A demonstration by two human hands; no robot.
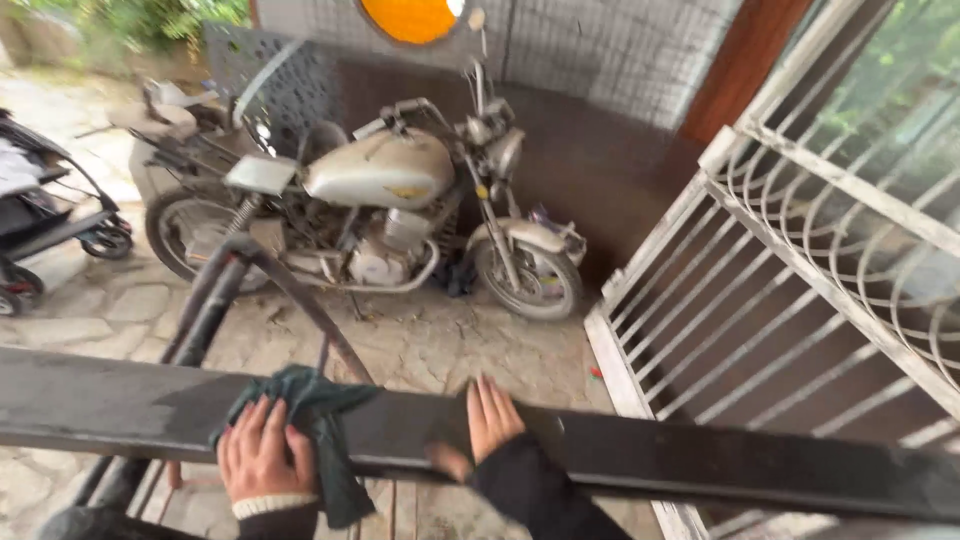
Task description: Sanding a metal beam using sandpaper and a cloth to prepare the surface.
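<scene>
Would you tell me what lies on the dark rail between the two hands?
In the head view, only bare dark rail separates the left hand, pressing a green cloth, from the right hand.
</scene>
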